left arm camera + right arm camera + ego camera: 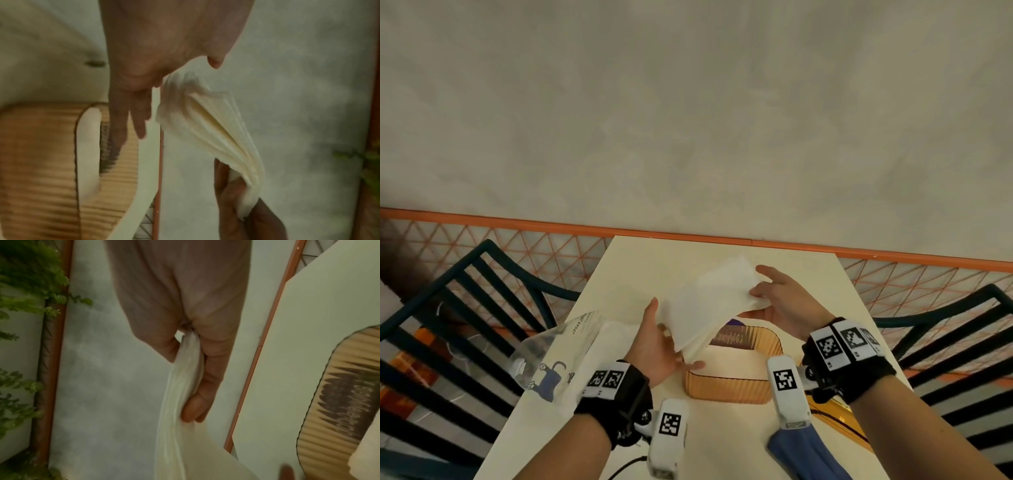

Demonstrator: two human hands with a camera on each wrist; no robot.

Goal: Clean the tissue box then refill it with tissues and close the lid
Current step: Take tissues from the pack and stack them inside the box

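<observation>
Head view: I've got a stack of tissues [709,301] held up over the tissue box [732,387], one hand on each end.
Right hand [787,301]: clamped on the far end of the stack, thumb on top and fingers underneath. Right wrist view shows the white layers squeezed between thumb and fingers [195,405].
Left hand [657,346]: at the near, lower end. Palm is against the edge and the thumb sits up along the side, fingers fairly straight, so more propping it than pinching.
Stack position: tilted, far end higher, sagging a bit in the middle, hanging above the box's back-left corner and not touching it.
Tissue box: amber, ribbed walls, open top, sitting on the cream table [825,294] right under my hands.
Other stuff: clear plastic tissue wrapper [551,356] left of the box, blue cloth [804,452] near my right forearm.
</observation>
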